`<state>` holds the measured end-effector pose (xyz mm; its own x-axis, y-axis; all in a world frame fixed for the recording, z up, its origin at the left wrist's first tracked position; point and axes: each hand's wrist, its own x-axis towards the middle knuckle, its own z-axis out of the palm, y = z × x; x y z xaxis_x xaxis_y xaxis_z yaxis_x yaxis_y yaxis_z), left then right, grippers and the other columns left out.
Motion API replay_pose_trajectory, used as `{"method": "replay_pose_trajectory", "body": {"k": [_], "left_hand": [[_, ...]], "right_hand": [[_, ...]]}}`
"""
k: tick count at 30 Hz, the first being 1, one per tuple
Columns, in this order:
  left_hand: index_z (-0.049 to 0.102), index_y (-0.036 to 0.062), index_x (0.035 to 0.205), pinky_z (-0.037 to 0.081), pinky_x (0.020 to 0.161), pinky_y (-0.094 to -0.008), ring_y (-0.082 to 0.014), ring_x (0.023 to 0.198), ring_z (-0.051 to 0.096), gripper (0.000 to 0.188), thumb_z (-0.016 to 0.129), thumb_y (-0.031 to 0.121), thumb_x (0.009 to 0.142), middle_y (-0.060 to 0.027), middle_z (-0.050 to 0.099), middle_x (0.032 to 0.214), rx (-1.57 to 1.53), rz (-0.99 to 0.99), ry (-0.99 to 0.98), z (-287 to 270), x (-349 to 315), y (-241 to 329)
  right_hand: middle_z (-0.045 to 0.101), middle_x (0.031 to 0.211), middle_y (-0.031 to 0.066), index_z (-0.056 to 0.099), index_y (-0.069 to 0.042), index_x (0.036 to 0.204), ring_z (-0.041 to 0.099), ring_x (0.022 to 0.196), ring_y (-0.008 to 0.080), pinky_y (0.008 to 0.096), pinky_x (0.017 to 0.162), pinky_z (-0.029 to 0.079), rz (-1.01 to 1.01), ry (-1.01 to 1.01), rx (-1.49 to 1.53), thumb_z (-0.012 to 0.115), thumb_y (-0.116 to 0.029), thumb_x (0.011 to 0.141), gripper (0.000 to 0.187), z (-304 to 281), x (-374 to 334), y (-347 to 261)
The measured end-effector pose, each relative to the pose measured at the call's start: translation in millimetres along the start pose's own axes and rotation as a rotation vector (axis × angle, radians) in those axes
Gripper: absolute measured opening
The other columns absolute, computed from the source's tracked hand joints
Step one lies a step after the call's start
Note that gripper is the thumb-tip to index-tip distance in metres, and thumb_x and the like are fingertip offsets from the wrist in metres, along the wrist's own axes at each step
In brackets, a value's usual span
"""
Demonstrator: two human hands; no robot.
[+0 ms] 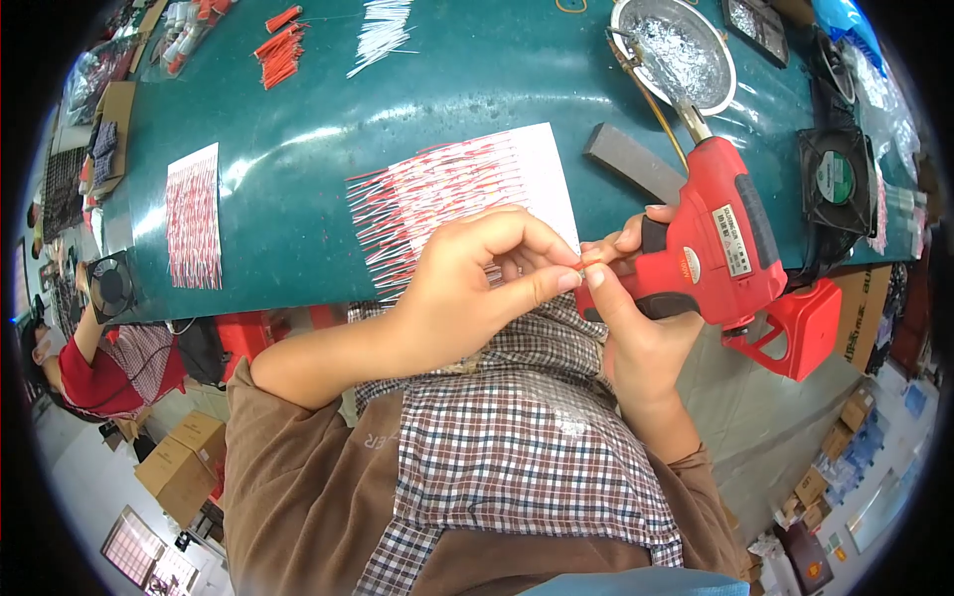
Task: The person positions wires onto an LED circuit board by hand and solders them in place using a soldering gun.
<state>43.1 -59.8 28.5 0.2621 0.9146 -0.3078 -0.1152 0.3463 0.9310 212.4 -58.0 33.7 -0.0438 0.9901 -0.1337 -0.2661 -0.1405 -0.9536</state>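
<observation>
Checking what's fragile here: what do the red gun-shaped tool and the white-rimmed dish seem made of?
Red gun-shaped tool: likely hard plastic, semi-gloss, from its smooth moulded shell. White-rimmed dish: perhaps enamelled metal or glazed ceramic, its rim shiny; I can't tell which.

Ok so the big sheet of wires (550, 174) is mid-table (288, 159), with a smaller sheet of wires (211, 152) well off to its left. Behind those, toward the far edge, there's one wire bundle (280, 58) on the left and another wire bundle (383, 32) to its right. The left hand (472, 273) is in front of the big sheet and meets the right hand (641, 318) near its right corner, small piece (587, 264) between their fingertips. Soldering gun's (711, 233) right there by the right hand, block (636, 164) between it and the big sheet, dish (729, 84) behind, fan (840, 184) further right.
</observation>
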Motion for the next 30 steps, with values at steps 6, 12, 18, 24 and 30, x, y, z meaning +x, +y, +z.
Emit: {"method": "replay_pose_trajectory", "body": {"k": [6, 12, 18, 24, 30], "left_hand": [[0.07, 0.0042, 0.087, 0.046, 0.055, -0.0285, -0.0153, 0.063, 0.059, 0.019, 0.079, 0.0, 0.071, -0.005, 0.064, 0.077, 0.674, 0.607, 0.062, -3.5, 3.3, -0.6], [0.07, 0.0062, 0.088, 0.044, 0.052, -0.0318, -0.0201, 0.061, 0.058, 0.029, 0.077, -0.001, 0.061, -0.0038, 0.058, 0.071, 0.966, 0.782, 0.136, -17.8, 3.5, 1.8], [0.068, 0.0081, 0.088, 0.041, 0.051, -0.0307, -0.017, 0.061, 0.054, 0.024, 0.07, 0.011, 0.064, -0.0019, 0.05, 0.071, 1.204, 0.886, 0.164, -31.8, 7.6, -17.8], [0.072, 0.0082, 0.094, 0.043, 0.051, -0.0303, -0.0175, 0.061, 0.056, 0.031, 0.074, 0.003, 0.063, -0.0017, 0.054, 0.069, 1.239, 0.808, 0.142, -29.3, 8.4, -16.8], [0.072, 0.0082, 0.093, 0.043, 0.051, -0.0304, -0.0172, 0.061, 0.056, 0.03, 0.075, 0.002, 0.064, -0.0016, 0.055, 0.07, 1.233, 0.789, 0.156, -28.4, 10.6, -19.7]], "right_hand": [[0.052, 0.103, 0.0078, 0.042, -0.001, 0.127, 0.059, 0.09, 0.0151, 0.0353, 0.09, 0.049, -0.076, -0.073, -0.062, 0.058, 0.019, 0.079, 0.054, -8.1, -2.7, 4.6], [0.053, 0.103, 0.0081, 0.044, -0.001, 0.126, 0.058, 0.088, 0.0147, 0.0352, 0.089, 0.05, -0.05, -0.026, -0.184, 0.059, 0.017, 0.08, 0.051, -25.8, -12.0, 3.5], [0.053, 0.101, 0.0079, 0.046, -0.002, 0.124, 0.054, 0.074, 0.0136, 0.0324, 0.073, 0.051, 0.114, -0.078, -0.304, 0.058, 0.002, 0.09, 0.036, -51.1, -38.4, -22.9], [0.053, 0.101, 0.0087, 0.045, 0.0, 0.127, 0.05, 0.065, 0.0123, 0.0281, 0.062, 0.045, 0.1, -0.253, -0.301, 0.065, -0.017, 0.088, 0.046, -91.8, -66.4, -18.8], [0.055, 0.079, 0.0081, 0.051, 0.002, 0.119, 0.05, 0.062, 0.0141, 0.0292, 0.057, 0.043, 0.196, -0.179, -0.56, 0.06, -0.008, 0.09, 0.032, -101.9, -84.5, -12.8]]}}
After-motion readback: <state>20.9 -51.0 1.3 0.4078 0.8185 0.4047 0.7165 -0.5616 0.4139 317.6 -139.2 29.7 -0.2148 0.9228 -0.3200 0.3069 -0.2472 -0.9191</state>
